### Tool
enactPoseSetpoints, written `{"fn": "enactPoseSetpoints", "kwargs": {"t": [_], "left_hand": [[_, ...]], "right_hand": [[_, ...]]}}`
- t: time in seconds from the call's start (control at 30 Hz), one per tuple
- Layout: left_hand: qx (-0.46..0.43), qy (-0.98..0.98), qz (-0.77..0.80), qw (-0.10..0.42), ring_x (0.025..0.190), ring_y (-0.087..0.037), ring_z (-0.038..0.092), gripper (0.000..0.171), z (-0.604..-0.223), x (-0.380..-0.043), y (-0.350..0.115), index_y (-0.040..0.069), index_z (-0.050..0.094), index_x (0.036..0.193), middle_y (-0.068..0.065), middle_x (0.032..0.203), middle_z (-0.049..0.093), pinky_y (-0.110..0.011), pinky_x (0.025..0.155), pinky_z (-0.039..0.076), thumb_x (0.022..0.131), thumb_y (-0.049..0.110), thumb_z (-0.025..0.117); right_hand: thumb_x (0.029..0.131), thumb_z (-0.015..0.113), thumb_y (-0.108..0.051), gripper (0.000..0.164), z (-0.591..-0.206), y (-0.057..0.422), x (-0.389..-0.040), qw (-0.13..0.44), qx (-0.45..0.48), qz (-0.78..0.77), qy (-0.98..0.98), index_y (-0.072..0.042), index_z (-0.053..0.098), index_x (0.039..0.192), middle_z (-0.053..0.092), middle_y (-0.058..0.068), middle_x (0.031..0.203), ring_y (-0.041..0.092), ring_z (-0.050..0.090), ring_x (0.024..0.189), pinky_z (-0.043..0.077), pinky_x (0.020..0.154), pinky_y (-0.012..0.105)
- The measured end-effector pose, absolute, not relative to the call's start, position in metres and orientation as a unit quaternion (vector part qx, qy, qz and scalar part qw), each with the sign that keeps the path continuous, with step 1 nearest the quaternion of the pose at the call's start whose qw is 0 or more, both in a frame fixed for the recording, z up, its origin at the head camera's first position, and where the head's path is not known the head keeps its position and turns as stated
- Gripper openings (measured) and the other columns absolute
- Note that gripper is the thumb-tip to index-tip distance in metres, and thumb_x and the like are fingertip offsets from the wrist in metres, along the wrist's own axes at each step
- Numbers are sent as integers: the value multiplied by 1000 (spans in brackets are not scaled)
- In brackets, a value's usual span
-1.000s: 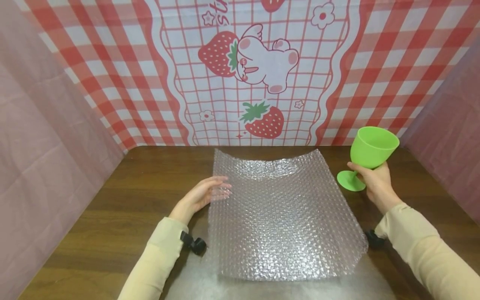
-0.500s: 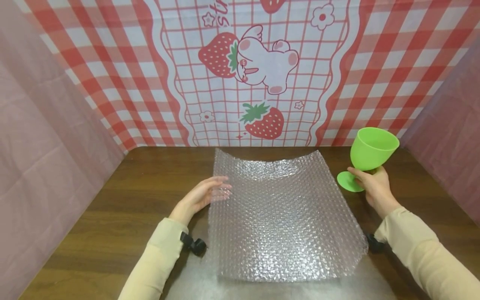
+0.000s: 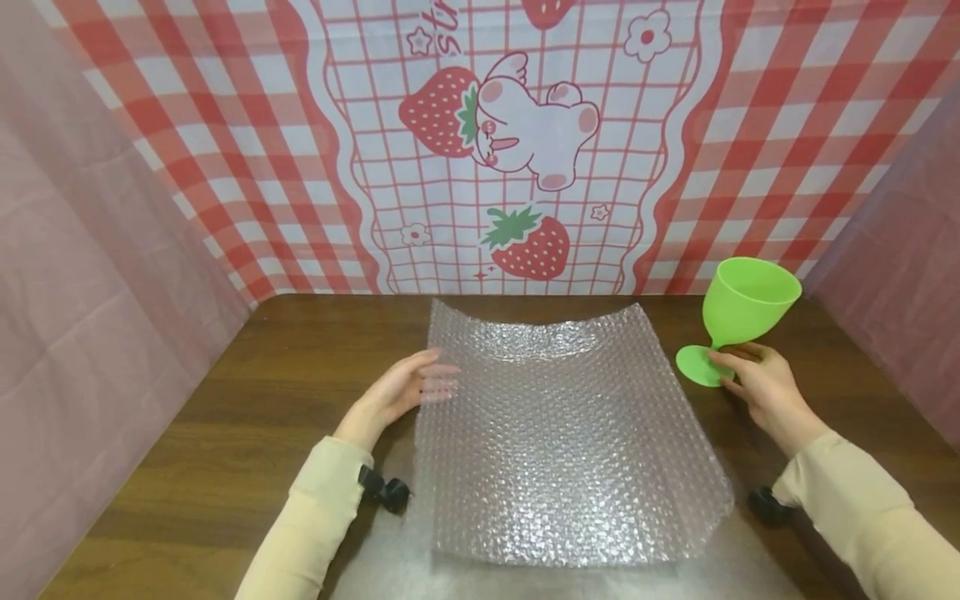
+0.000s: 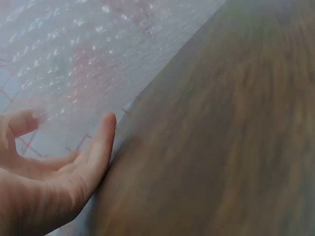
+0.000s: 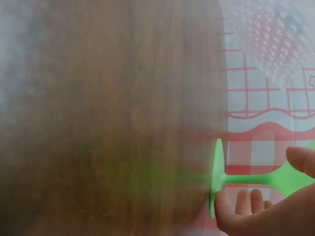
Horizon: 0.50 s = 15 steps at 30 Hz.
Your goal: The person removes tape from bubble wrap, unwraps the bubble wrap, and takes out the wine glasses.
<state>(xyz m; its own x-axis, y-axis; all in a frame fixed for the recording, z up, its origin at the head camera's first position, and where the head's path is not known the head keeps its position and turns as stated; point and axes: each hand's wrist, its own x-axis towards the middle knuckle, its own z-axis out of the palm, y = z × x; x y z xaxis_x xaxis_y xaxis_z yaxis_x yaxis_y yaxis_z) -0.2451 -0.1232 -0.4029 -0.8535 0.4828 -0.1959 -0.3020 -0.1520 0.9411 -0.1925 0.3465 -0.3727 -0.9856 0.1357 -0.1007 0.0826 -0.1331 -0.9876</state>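
A bright green plastic goblet (image 3: 750, 300) stands on the wooden table at the right. Near its stem and round foot is my right hand (image 3: 772, 392). In the right wrist view, thumb and fingers (image 5: 243, 201) are spread on either side of the stem, with a gap between them. A clear sheet of bubble wrap (image 3: 555, 442) lies in the middle, its far edge curling up. At its left edge my left hand (image 3: 401, 387) has its fingers loosely extended, the tips seen through the plastic. In the left wrist view, the left hand (image 4: 59, 182) grips nothing.
The brown wooden table (image 3: 225, 442) ends at a red-and-white strawberry cloth (image 3: 525, 167) hung behind it. Pink curtains (image 3: 90, 250) hang at both sides. Each wrist carries a small black camera (image 3: 386, 490).
My right hand has loosened from the goblet's stem and drawn slightly down and right. The goblet stays where it was. My left hand has barely moved.
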Motion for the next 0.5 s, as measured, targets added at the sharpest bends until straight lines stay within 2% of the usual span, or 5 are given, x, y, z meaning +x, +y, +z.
{"fn": "enactPoseSetpoints", "kwargs": {"t": [0.13, 0.2, 0.27, 0.43, 0.5], "left_hand": [[69, 614, 744, 252, 107, -29, 56, 57, -399, -242, -131, 0, 8, 144, -30, 140, 29, -43, 97, 43, 99, 25, 33], [71, 633, 731, 245, 107, -28, 55, 56, -396, -240, -135, 0, 9, 144, -30, 141, 28, -44, 98, 42, 99, 25, 32], [76, 653, 717, 232, 108, -27, 54, 55, -391, -238, -139, 0, 12, 144, -29, 140, 29, -43, 98, 42, 99, 25, 32], [84, 705, 682, 178, 114, -36, 49, 54, -372, -236, -149, -3, 19, 141, -30, 137, 33, -39, 94, 45, 97, 21, 37], [84, 722, 668, 157, 118, -40, 45, 53, -364, -235, -152, -3, 20, 141, -31, 136, 34, -38, 95, 45, 96, 20, 38]], "right_hand": [[87, 58, -11, 48, -370, 350, -187, -8, -80, 737, -671, -1, 32, 126, 59, -18, 81, -4, 58, 76, 51, 67, 15], [90, 54, -12, 65, -369, 352, -185, -20, -80, 726, -683, 7, 15, 138, 57, -18, 81, -5, 57, 76, 51, 68, 15], [92, 50, -13, 75, -367, 355, -182, -29, -77, 707, -702, 15, -2, 138, 55, -20, 80, -7, 55, 75, 51, 68, 14], [94, 39, -9, 63, -362, 359, -176, -18, -56, 614, -787, 24, 1, 132, 49, -25, 79, -10, 52, 73, 50, 65, 13], [94, 35, -8, 58, -358, 359, -175, -7, -44, 563, -825, 27, 4, 129, 57, -10, 86, -12, 50, 72, 49, 65, 13]]}}
